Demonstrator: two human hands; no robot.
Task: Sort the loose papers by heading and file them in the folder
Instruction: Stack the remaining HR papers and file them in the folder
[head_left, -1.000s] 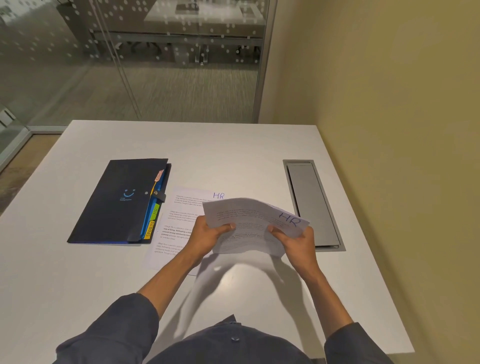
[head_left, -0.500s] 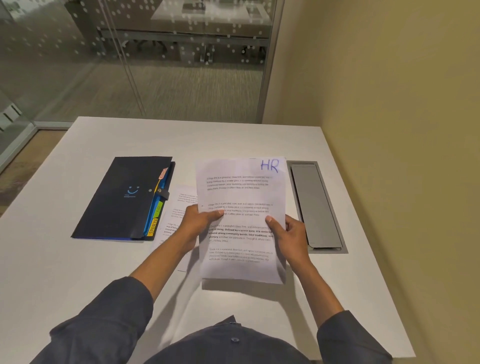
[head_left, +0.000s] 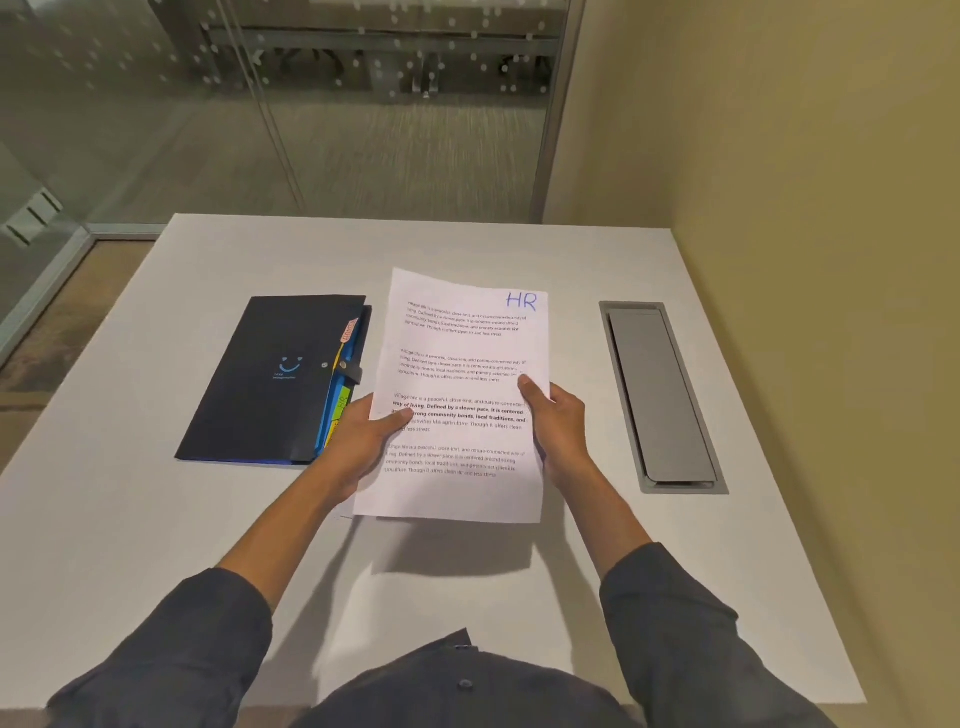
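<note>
I hold a white printed paper (head_left: 462, 364) headed "HR" in blue ink, raised a little over the middle of the white table (head_left: 156, 519). My left hand (head_left: 363, 436) grips its left edge, thumb on the text. My right hand (head_left: 558, 421) grips its right edge. A dark navy folder (head_left: 280, 374) with a smiley print lies closed to the left, coloured tabs showing along its right side. Whether another sheet lies under the held paper I cannot tell; only a sliver shows at its lower left corner.
A grey metal cable hatch (head_left: 662, 395) is set into the table at the right. A yellow wall (head_left: 805, 260) runs along the right side. A glass partition (head_left: 311, 104) stands behind the far table edge.
The bent HR paper was straightened and turned upright to face me, then shifted slightly left over the sheet that lay on the table. Both hands kept their grip.
</note>
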